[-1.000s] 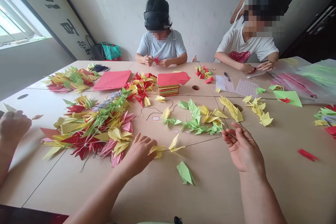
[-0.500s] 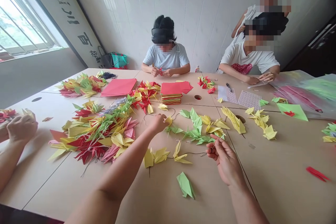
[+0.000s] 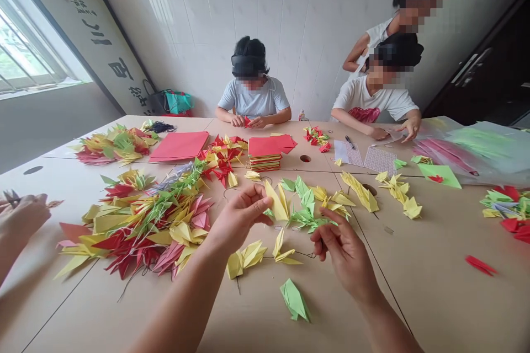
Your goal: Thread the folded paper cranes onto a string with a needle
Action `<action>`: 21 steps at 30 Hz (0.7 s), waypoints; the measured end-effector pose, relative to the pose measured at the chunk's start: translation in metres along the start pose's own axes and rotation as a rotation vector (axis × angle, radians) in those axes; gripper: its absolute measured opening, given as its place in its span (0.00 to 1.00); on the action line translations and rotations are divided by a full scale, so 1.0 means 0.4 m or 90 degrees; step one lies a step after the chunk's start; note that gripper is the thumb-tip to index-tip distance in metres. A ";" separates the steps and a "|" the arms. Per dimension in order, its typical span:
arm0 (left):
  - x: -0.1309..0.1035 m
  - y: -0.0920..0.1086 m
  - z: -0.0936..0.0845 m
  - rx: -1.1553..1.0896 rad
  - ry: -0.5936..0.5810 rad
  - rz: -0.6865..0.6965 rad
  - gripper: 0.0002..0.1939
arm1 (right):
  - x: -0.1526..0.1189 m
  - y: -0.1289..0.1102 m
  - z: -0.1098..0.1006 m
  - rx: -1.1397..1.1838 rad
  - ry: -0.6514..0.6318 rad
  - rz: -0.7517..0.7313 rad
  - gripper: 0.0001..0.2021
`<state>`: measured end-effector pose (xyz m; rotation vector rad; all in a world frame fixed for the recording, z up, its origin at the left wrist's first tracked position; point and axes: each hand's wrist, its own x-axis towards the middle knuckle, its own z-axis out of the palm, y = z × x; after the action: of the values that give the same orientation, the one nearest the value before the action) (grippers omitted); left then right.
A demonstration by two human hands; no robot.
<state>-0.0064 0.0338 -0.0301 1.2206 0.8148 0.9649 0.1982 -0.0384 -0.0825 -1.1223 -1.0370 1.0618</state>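
Note:
My left hand (image 3: 248, 212) pinches a folded yellow paper crane (image 3: 277, 201) above the middle of the table. To its right, my right hand (image 3: 342, 248) is closed with its fingertips at the end of a thin dark thread (image 3: 305, 254). That thread runs left to a yellow crane (image 3: 284, 251) and more yellow cranes (image 3: 248, 256) lying on the table. Nearer to me lies a light green folded crane (image 3: 295, 299). Behind my hands are green cranes (image 3: 306, 204) in a bunch.
A large heap of coloured cranes (image 3: 144, 220) lies left, with red paper sheets (image 3: 180, 146) and a paper stack (image 3: 265, 153) behind. Another person's hand (image 3: 25, 215) holds scissors at the far left. People sit across the table (image 3: 414, 281); one stands behind.
My left hand has picked up the yellow crane and brought it nearer to my right hand. The view has shifted slightly, and scissors now show in the neighbour's hand.

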 end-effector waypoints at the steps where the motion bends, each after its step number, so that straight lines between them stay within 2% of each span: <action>1: -0.016 0.013 0.015 -0.047 -0.020 -0.002 0.16 | 0.000 -0.026 0.013 -0.002 -0.018 -0.015 0.16; 3: -0.039 0.029 0.037 -0.127 -0.060 -0.019 0.16 | 0.004 -0.076 0.037 -0.005 -0.051 -0.036 0.13; 6: -0.060 0.032 0.051 -0.216 -0.114 -0.069 0.14 | 0.017 -0.130 0.060 0.005 -0.114 -0.035 0.14; 8: -0.069 0.029 0.050 -0.258 -0.134 -0.101 0.13 | 0.027 -0.149 0.068 0.032 -0.170 -0.023 0.15; 12: -0.077 0.030 0.043 -0.309 -0.137 -0.122 0.12 | 0.033 -0.162 0.071 0.056 -0.232 -0.014 0.04; 17: -0.076 0.030 0.045 -0.287 -0.167 -0.018 0.13 | 0.021 -0.169 0.061 0.031 -0.189 -0.010 0.03; 21: -0.079 0.025 0.045 -0.192 -0.179 0.053 0.07 | 0.021 -0.160 0.047 0.025 -0.142 -0.021 0.04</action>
<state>-0.0040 -0.0014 -0.0171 1.1003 0.3829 0.9194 0.1886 -0.0343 -0.0160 -0.9674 -1.2008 1.1944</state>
